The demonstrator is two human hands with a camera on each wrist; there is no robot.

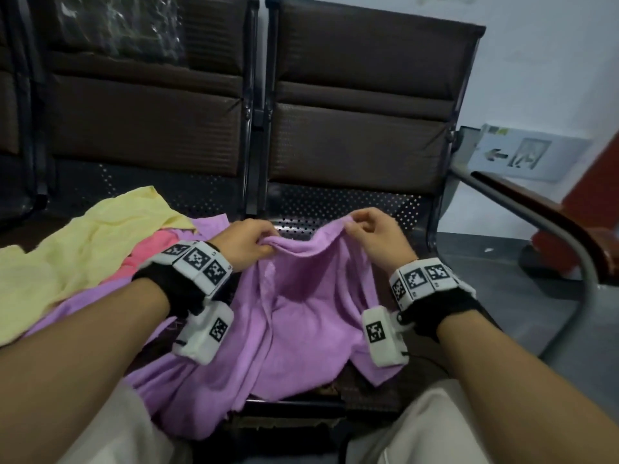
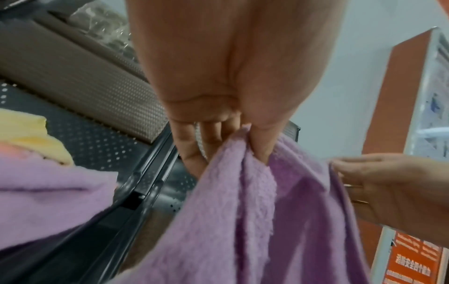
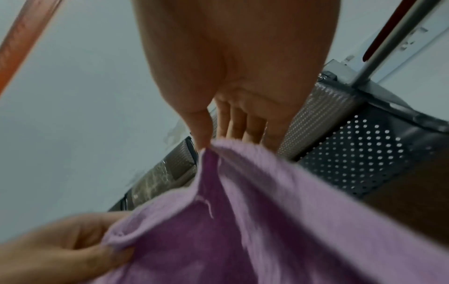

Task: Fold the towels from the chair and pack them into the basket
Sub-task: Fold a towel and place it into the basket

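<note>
A purple towel (image 1: 301, 316) hangs between my two hands over the front of the right chair seat. My left hand (image 1: 248, 242) pinches its upper edge at the left; thumb and fingers clamp a bunched fold (image 2: 245, 153). My right hand (image 1: 368, 229) pinches the same edge further right, thumb against fingers (image 3: 209, 146). The towel (image 3: 267, 221) sags between the two grips and drapes toward my lap. A yellow towel (image 1: 83, 242), a pink towel (image 1: 150, 249) and another purple towel (image 1: 77, 313) lie heaped on the left seat. No basket is in view.
Brown padded chair backs (image 1: 361, 105) stand behind the perforated metal seats (image 1: 335, 202). A metal armrest with a dark top (image 1: 536, 212) runs along the right. A clear plastic bag (image 1: 120, 25) leans on the left backrest. Grey floor (image 1: 502, 262) lies at the right.
</note>
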